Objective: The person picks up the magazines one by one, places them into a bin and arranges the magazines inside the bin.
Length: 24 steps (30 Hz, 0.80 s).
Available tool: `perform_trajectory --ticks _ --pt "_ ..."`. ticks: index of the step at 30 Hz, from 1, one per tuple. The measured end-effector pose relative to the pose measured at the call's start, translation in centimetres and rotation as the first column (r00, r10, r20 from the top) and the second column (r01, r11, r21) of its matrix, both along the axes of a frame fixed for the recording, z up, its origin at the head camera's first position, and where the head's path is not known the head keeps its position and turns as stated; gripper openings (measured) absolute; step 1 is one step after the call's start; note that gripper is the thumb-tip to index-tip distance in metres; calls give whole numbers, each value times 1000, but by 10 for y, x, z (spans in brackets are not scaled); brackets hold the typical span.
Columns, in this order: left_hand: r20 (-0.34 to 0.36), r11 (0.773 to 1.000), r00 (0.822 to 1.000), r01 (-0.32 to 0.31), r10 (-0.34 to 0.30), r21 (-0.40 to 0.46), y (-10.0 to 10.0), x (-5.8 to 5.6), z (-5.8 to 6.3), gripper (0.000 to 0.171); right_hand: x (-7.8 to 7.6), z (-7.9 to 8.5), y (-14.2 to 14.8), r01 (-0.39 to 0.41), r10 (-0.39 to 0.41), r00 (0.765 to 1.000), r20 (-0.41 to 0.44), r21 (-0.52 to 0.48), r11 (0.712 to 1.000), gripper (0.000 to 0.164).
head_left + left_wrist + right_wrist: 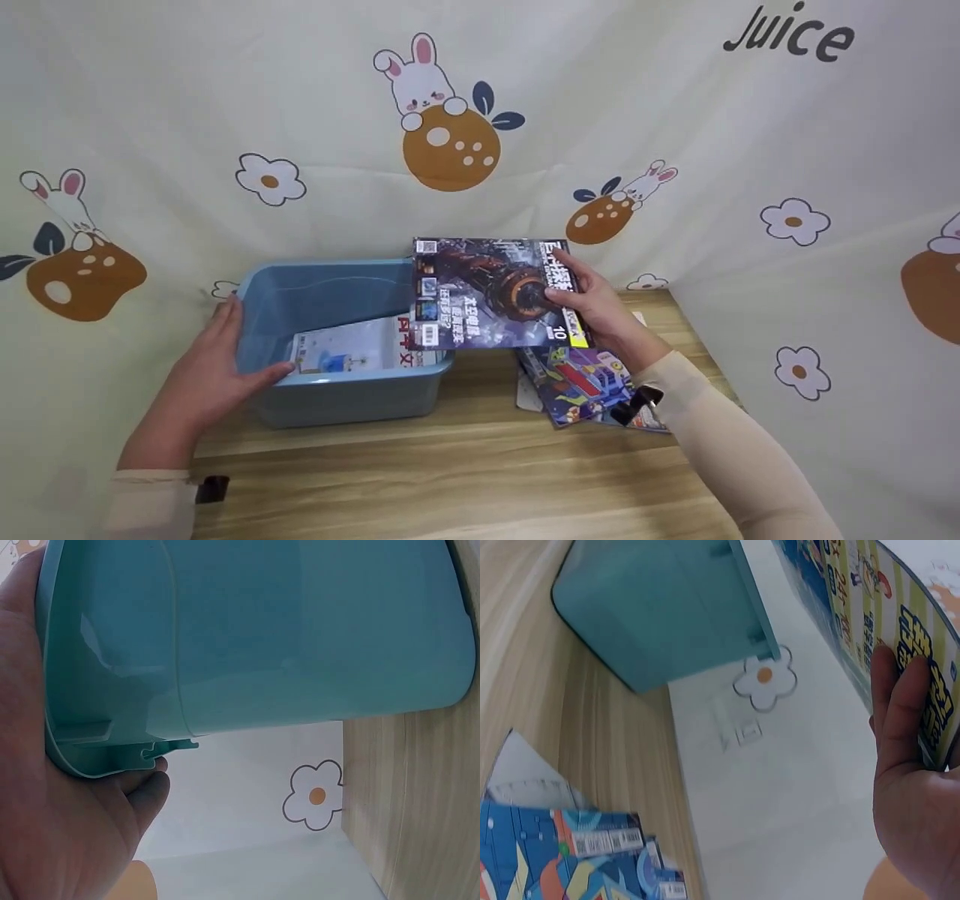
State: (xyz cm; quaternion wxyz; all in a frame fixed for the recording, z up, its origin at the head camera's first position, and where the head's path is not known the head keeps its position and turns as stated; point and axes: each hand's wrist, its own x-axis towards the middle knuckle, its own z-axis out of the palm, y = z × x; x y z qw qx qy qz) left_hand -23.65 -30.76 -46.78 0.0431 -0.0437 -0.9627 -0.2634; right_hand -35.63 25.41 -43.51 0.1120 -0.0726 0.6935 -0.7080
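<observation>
A blue plastic bin [349, 401] stands on the table with a white magazine [360, 349] lying inside. My left hand [202, 367] grips the bin's left rim, thumb over the front corner; in the left wrist view the fingers [150, 802] curl under the rim. With my right hand [600, 307] I hold a dark magazine [487, 292] by its right edge, thumb on the cover. It is raised, its left end over the bin's right rim. The right wrist view shows its yellow-striped underside [885, 607] with fingers against it.
Several colourful magazines [581, 382] lie overlapping on the wooden table [450, 480], right of the bin and below my right hand. A pale cloth [337, 112] with rabbits and flowers hangs behind the table and along its sides.
</observation>
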Motion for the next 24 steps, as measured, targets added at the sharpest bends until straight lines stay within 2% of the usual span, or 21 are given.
perform_trajectory --ticks 10,16,24 --pt "2 1000 1000 -9 9 5 -1 0 -2 140 3 5 -44 -4 4 1000 -8 -34 999 86" --pt "-4 1000 1000 -14 14 6 0 0 -1 138 1 4 -72 -42 41 999 -18 -79 996 86" --pt "21 1000 999 -26 26 10 2 1 0 139 0 3 -102 -59 57 998 -25 -82 995 87"
